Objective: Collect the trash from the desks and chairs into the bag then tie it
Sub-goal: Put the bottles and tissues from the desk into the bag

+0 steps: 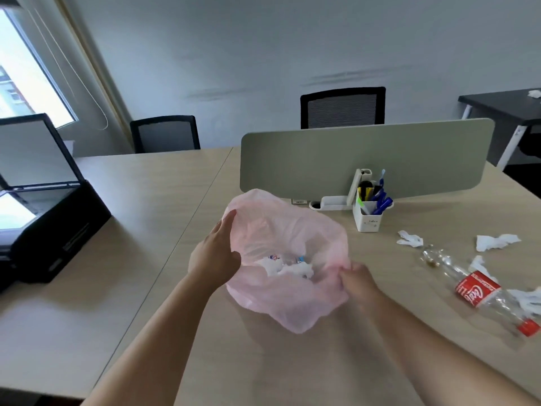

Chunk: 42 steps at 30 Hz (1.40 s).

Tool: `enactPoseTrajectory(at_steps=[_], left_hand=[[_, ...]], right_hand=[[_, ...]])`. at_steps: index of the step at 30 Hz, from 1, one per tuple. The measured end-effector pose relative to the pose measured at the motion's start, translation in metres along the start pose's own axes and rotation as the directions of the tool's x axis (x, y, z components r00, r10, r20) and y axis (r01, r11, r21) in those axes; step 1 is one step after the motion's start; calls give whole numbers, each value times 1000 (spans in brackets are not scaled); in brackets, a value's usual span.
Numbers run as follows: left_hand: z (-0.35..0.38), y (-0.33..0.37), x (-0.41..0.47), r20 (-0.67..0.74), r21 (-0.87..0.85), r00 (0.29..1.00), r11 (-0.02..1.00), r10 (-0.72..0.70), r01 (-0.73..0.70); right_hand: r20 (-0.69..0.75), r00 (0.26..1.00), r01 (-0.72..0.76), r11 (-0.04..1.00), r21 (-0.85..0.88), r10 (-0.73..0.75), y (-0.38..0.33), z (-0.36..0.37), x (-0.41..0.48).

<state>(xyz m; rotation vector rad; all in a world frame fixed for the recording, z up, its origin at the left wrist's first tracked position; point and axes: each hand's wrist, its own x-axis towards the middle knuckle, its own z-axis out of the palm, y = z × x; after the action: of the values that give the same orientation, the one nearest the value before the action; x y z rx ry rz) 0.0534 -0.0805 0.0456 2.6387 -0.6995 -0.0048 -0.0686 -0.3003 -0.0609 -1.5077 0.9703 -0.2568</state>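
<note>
The pink bag (292,300) sits on the desk (146,259) in the middle of the frame, with its mouth wide open. Some white paper and what looks like a small bottle are already inside.

The left hand (213,256) is at the bag's left edge. It looks to hold the edge between thumb and fingers, and the fingers are nearly straight. The right hand (358,281) is at the near right edge, with its fingers curled and pinching the thin plastic. Both hands are pulling the mouth open.

So the step now is filling the bag, and it is not time to tie it yet. More trash lies at the right of the frame. There is a clear bottle (474,291) with a red label on its side, and white paper scraps (409,238) near it. One more scrap sits on the dark desk (497,105) at the upper right.

I think the right hand should let go and reach right for the bottle. The left hand should keep the bag open. The plastic is floppy, so the mouth may fall shut.
</note>
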Motion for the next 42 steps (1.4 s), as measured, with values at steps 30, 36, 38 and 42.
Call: enactPoseTrajectory(at_steps=[30, 36, 38, 42], left_hand=[[94, 131, 0, 39, -144, 999, 989, -15, 20], [126, 152, -29, 92, -106, 994, 992, -54, 63], [131, 155, -39, 67, -122, 994, 988, -85, 93], [123, 162, -43, 15, -130, 992, 984, -122, 123]], right_hand=[[-173, 978, -97, 475, -875, -119, 28, -236, 38], [-45, 998, -19, 480, -877, -41, 97, -251, 52], [-18, 999, 18, 647, -762, -48, 104, -248, 49], [-304, 927, 107, 932, -346, -219, 60, -249, 44]])
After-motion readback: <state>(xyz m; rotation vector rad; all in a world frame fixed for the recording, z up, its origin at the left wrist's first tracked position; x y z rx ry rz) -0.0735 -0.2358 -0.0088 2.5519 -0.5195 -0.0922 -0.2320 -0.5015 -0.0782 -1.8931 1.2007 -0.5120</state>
